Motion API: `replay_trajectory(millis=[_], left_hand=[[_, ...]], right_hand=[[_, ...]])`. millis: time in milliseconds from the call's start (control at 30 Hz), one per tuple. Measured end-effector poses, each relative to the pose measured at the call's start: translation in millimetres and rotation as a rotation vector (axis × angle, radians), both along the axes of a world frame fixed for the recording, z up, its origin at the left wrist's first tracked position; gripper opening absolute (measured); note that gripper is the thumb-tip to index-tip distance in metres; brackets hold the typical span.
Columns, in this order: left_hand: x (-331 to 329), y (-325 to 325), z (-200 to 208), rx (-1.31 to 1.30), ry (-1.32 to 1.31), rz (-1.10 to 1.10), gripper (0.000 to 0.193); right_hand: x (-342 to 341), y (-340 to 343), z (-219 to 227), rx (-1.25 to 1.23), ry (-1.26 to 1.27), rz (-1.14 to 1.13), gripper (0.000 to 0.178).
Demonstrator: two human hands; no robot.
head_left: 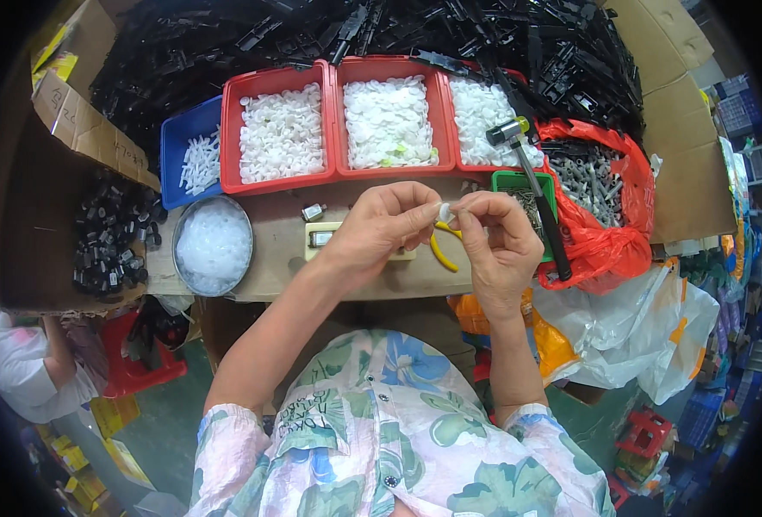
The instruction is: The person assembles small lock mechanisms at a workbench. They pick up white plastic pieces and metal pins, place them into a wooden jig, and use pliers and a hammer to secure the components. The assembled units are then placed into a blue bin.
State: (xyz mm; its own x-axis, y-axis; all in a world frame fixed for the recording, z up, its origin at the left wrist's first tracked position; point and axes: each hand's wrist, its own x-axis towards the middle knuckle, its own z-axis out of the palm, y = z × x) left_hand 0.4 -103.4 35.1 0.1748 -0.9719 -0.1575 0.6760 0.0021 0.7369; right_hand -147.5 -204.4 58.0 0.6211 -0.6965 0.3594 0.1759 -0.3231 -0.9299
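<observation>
On the left, a carton holds many dark cylindrical parts [112, 237], and beside it on the table [269, 277] a round metal bowl [213, 294] carries pale translucent pieces [215, 244]. How many pieces are finished cannot be told; judging by the well-filled red trays [299, 183] of loose white parts at the far side, plenty is left to handle. Nearer, one small metal-cased part [314, 212] lies loose, and another sits in a cream holder [333, 227], partly hidden by the left hand [385, 228].

At the middle, the work seems partway through a single small white piece [444, 212]. It lies between the two hands, over the table: the left hand pinches it from the left, the right hand [503, 246] meets it from the right, fingertips bent around it. Just below are yellow-handled pliers [437, 252]; farther right, a hammer [531, 177].
</observation>
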Motion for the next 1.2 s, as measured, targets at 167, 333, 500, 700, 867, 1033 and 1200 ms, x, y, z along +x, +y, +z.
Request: replay_trajectory(millis=[167, 333, 500, 700, 867, 1033, 1200], left_hand=[[-1, 1, -2, -0.001, 0.02, -0.008, 0.019], [-4, 2, -3, -0.001, 0.028, -0.017, 0.017], [-6, 4, -1, -0.011, -0.006, 0.023, 0.016], [-7, 7, -1, -0.088, -0.265, 0.129, 0.013], [-3, 27, 5, -0.015, -0.41, 0.251, 0.02], [1, 72, 3, 0.161, -1.049, 0.494, 0.024], [-7, 103, -19, 0.076, -1.587, 0.561, 0.024]], right_hand=[[-3, 2, -1, -0.088, 0.025, -0.026, 0.009], [-6, -1, 0, -0.236, 0.077, -0.034, 0.011], [-9, -3, -11, 0.142, 0.003, 0.064, 0.012], [-10, 0, -12, 0.6, -0.004, 0.306, 0.013], [-5, 1, -8, 0.166, 0.204, 0.247, 0.006], [13, 12, -6, -0.384, 0.312, 0.284, 0.009], [34, 16, -24, -0.456, 0.326, 0.359, 0.009]])
